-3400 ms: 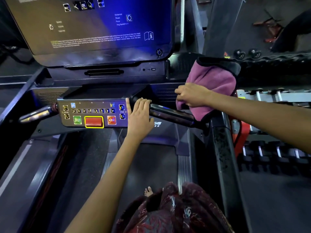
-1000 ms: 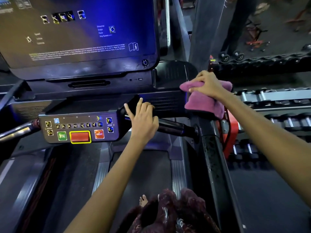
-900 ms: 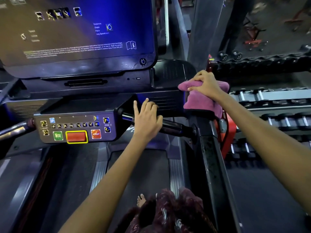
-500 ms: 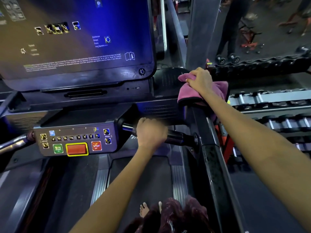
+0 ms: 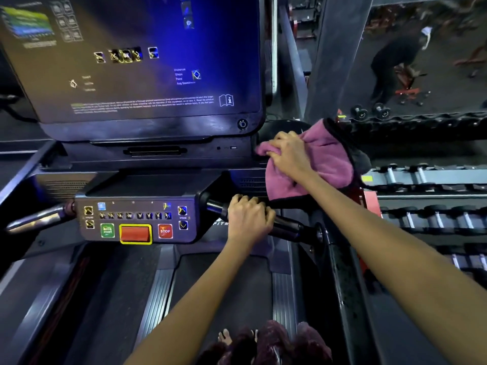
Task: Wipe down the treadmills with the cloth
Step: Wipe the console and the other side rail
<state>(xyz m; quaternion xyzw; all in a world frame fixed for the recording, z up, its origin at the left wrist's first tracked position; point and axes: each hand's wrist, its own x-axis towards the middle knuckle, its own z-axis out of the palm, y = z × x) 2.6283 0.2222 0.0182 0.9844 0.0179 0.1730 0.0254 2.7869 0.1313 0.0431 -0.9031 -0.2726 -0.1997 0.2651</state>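
— Right hand [image 5: 288, 155] first: what is it doing up there?

— It bunches the pink cloth [image 5: 326, 164] under curled fingers and presses it against the dark housing at the right corner of the treadmill console [image 5: 158, 185], just below the big screen [image 5: 147, 61]. Part of the cloth hangs loose over the top of the right side rail [image 5: 342, 272], so only the gathered part under the palm looks to be in working contact

— And the left hand [image 5: 249, 218]?

— Wrapped around the black handlebar [image 5: 287, 229] that runs from the button panel [image 5: 137, 222] to the side rail. I'd judge that grip is a brace: the person stands on the belt [image 5: 224, 285] and leans forward, so a steadying hold lets the other arm push harder

— Why keep the cloth away from the buttons?

— Probably just order of work; the corner comes first. The stop key [image 5: 165, 231] and the red bar [image 5: 135, 233] sit well apart from the cloth, so nothing gets pressed by accident

— Anything nearby to mind?

— A dumbbell rack [image 5: 427, 196] stands just beside the rail on the right, outside the wiping reach
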